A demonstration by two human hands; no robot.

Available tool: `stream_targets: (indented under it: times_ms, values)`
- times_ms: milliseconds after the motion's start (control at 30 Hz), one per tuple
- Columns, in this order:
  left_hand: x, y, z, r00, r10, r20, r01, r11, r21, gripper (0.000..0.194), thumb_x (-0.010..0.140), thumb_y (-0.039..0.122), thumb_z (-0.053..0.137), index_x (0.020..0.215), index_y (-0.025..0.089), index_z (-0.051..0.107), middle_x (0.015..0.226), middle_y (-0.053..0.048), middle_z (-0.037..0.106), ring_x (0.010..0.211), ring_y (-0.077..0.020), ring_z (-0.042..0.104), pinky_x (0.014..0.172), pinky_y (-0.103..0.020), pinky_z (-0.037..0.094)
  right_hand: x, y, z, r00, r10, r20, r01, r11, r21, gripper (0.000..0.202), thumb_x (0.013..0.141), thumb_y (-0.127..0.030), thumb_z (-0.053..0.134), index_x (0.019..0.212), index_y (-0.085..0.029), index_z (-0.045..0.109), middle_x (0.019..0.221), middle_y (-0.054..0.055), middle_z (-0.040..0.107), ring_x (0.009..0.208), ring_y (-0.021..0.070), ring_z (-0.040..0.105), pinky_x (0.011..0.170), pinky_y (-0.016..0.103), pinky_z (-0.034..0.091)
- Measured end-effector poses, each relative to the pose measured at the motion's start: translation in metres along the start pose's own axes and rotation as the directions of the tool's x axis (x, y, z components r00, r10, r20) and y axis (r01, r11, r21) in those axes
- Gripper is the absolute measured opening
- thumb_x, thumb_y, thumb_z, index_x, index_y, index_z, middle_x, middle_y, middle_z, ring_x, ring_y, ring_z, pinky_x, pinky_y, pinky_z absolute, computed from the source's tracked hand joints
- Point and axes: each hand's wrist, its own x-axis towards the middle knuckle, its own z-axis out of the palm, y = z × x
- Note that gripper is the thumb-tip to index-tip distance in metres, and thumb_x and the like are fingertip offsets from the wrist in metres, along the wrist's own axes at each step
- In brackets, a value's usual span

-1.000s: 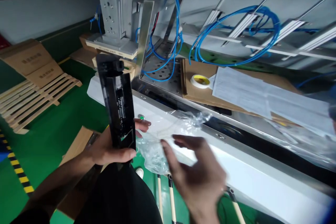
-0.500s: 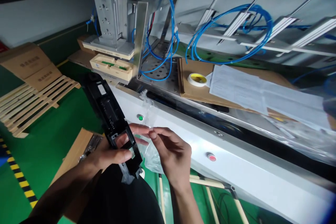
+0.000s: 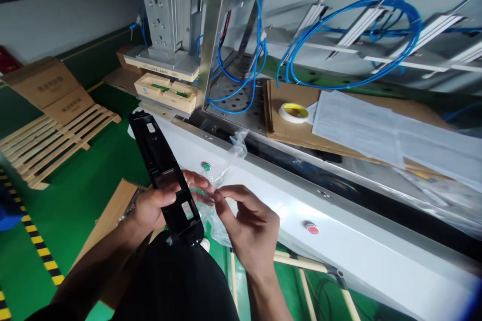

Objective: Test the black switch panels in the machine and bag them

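Observation:
A long black plastic part (image 3: 160, 153) with rectangular openings slants across the lower left, held by my left hand (image 3: 152, 203) around its lower half. My left fingers come out on its right side, by a clear plastic bag (image 3: 222, 223). Thumb and forefinger of my right hand (image 3: 250, 225) pinch the bag's film close to those left fingertips. The upper end of the bag lies over the white machine front, near a green button (image 3: 207, 166).
A press with a cream fixture (image 3: 165, 93) stands behind. Cardboard (image 3: 273, 110), a tape roll (image 3: 293, 112) and papers (image 3: 357, 120) lie on the machine. An open box (image 3: 109, 220) and a wooden pallet (image 3: 64, 145) are at left.
The black part has turned in my left hand and shows a different face. The bag's upper end has shifted right and up. My right hand still pinches near the left fingertips.

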Motion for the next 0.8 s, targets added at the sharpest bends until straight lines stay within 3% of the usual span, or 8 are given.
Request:
stream_targets:
  times_ms: [100,200,333,433,500,600,700,800]
  values:
    - [-0.002,-0.001,-0.004,0.999,0.02,-0.04,-0.016,0.996,0.093,0.046,0.079,0.055,0.075,0.103,0.017,0.078,0.108,-0.014,0.076,0.113,-0.0404,0.071,0.1,-0.056,0.056,-0.002,0.003,0.0,0.997,-0.017,-0.08,0.012,0.998,-0.067,0.01,0.092,-0.023,0.075,0.083,-0.023,0.077,0.079,0.001,0.074,0.074,0.0157,0.069,0.071,0.027,0.055]
    - [-0.006,0.003,-0.002,0.994,0.099,-0.045,-0.077,0.936,0.344,0.041,0.085,0.049,0.074,0.114,0.019,0.074,0.118,-0.013,0.073,0.118,-0.0365,0.067,0.105,-0.051,0.053,-0.005,0.008,0.001,0.994,0.056,-0.097,-0.06,0.998,-0.035,0.016,0.097,-0.037,0.073,0.093,-0.023,0.077,0.088,0.004,0.078,0.085,0.0197,0.074,0.081,0.032,0.059]
    - [-0.009,0.007,0.004,0.992,0.023,0.12,-0.091,0.797,0.597,0.036,0.086,0.033,0.077,0.12,0.023,0.071,0.123,-0.011,0.073,0.133,-0.0371,0.06,0.118,-0.051,0.042,-0.006,0.017,0.009,0.976,0.217,0.011,-0.216,0.962,0.168,0.049,0.09,-0.059,0.078,0.123,-0.022,0.074,0.121,0.012,0.079,0.114,0.0285,0.074,0.101,0.044,0.059]
    - [-0.009,0.005,0.004,0.968,-0.055,0.246,-0.129,0.731,0.67,0.047,0.083,0.031,0.078,0.128,0.023,0.069,0.113,-0.011,0.076,0.134,-0.0393,0.06,0.124,-0.058,0.034,-0.004,0.022,0.014,0.926,0.376,-0.024,-0.349,0.881,0.318,0.062,0.077,-0.051,0.093,0.128,-0.025,0.071,0.128,0.011,0.077,0.119,0.029,0.073,0.106,0.046,0.058]
    - [-0.01,0.003,0.001,0.964,-0.063,0.257,-0.127,0.742,0.658,0.042,0.081,0.034,0.079,0.121,0.023,0.072,0.125,-0.014,0.074,0.145,-0.0425,0.051,0.127,-0.061,0.027,-0.001,0.024,0.015,0.889,0.457,-0.031,-0.408,0.821,0.4,0.057,0.071,-0.043,0.097,0.12,-0.025,0.074,0.122,0.009,0.08,0.114,0.0275,0.074,0.105,0.045,0.058]
    - [-0.011,0.002,-0.007,0.982,-0.013,0.19,-0.089,0.851,0.517,0.036,0.083,0.045,0.077,0.109,0.021,0.073,0.152,-0.016,0.06,0.155,-0.0468,0.037,0.124,-0.066,0.03,0.005,0.023,0.01,0.83,0.557,0.017,-0.476,0.693,0.542,0.039,0.078,-0.043,0.091,0.11,-0.024,0.078,0.109,0.007,0.083,0.102,0.0245,0.077,0.1,0.042,0.06]
    - [-0.013,0.003,-0.012,0.993,0.031,0.111,-0.071,0.925,0.374,0.037,0.084,0.05,0.075,0.105,0.02,0.072,0.161,-0.019,0.052,0.152,-0.0484,0.04,0.117,-0.065,0.041,0.009,0.018,0.003,0.787,0.599,0.15,-0.536,0.543,0.646,0.034,0.083,-0.046,0.084,0.106,-0.021,0.081,0.109,0.01,0.083,0.102,0.0269,0.079,0.099,0.042,0.061]
    - [-0.013,0.008,-0.01,0.996,0.039,0.085,-0.064,0.948,0.313,0.035,0.085,0.048,0.074,0.105,0.019,0.071,0.161,-0.02,0.052,0.147,-0.0471,0.048,0.115,-0.064,0.044,0.012,0.014,-0.002,0.773,0.585,0.247,-0.57,0.469,0.674,0.033,0.083,-0.049,0.082,0.102,-0.021,0.082,0.112,0.013,0.083,0.111,0.033,0.078,0.101,0.047,0.061]
